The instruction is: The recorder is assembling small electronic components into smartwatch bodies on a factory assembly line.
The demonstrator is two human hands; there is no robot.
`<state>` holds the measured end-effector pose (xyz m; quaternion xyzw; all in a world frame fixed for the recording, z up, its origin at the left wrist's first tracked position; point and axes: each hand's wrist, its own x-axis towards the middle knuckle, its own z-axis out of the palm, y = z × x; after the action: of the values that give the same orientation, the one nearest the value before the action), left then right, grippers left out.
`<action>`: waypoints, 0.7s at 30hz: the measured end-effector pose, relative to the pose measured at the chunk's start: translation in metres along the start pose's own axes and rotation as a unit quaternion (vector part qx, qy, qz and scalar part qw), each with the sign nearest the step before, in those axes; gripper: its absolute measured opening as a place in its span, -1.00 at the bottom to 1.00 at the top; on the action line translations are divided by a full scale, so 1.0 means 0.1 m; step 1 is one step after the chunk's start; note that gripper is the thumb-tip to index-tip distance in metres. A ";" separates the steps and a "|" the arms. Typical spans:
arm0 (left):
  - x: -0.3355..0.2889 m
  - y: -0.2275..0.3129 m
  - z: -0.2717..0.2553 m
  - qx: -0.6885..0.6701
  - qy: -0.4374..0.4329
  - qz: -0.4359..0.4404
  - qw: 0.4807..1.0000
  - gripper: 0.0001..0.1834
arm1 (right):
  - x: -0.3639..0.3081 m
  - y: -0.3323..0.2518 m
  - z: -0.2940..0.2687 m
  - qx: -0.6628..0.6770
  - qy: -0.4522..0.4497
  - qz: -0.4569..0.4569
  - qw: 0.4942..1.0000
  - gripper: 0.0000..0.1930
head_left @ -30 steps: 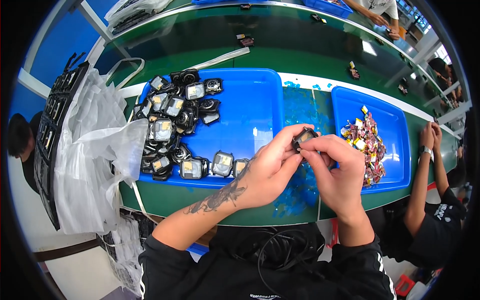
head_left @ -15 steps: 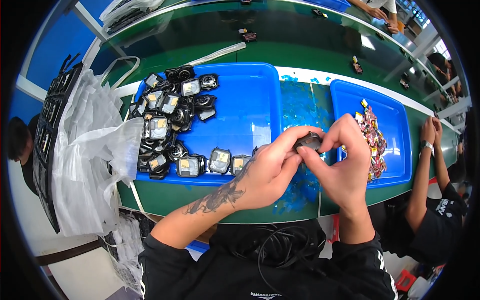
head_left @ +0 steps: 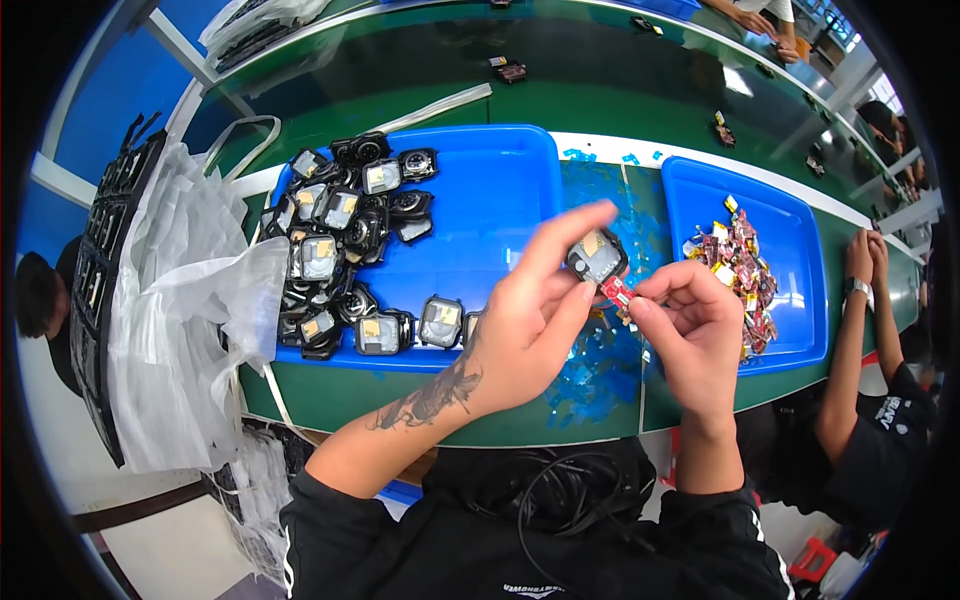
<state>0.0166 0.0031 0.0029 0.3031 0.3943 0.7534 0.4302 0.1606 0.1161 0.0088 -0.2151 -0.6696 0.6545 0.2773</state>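
My left hand (head_left: 530,325) holds a dark square smartwatch case (head_left: 596,256) between thumb and fingers, its index finger raised. The case is tilted, and its grey inside with a tan patch shows. At the case's lower right corner, my right hand (head_left: 695,340) pinches a small red circuit board (head_left: 616,291) between thumb and index finger. The board touches or nearly touches the case; I cannot tell whether they are joined. Several similar watch cases (head_left: 380,334) are heaped along the left and front of a large blue tray (head_left: 480,200).
A smaller blue tray (head_left: 800,230) on the right holds a pile of small red and yellow boards (head_left: 745,265). Blue film scraps (head_left: 590,395) litter the green table between the trays. Translucent plastic sheeting (head_left: 170,330) hangs at the left. Beyond runs a green belt (head_left: 590,95) carrying boards. Co-workers' arms (head_left: 850,320) rest at the right.
The watch case has turned to show its inside. A red circuit board has come into view in my right hand, which has drawn slightly back. Boards on the belt have shifted right.
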 end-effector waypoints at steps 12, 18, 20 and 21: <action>-0.02 0.02 -0.10 0.268 -0.060 -0.028 0.961 -0.80 | 0.01 0.02 -0.13 0.121 -0.054 0.026 0.991 -0.89; 0.00 0.03 -0.07 0.221 -0.077 -0.110 0.966 -0.77 | -0.09 -0.05 0.01 -0.069 0.016 -0.036 0.997 -0.86; 0.00 0.03 -0.05 0.247 -0.082 -0.092 0.961 -0.72 | -0.07 0.00 0.02 -0.161 0.038 -0.085 0.983 -0.84; 0.00 0.03 -0.01 0.211 -0.071 -0.085 0.971 -0.66 | -0.06 0.04 0.03 -0.160 0.038 -0.085 0.983 -0.84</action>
<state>0.0144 0.0012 0.0052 0.4048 0.5369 0.5910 0.4456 0.1624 0.1103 0.0038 -0.2238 -0.7708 0.5042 0.3186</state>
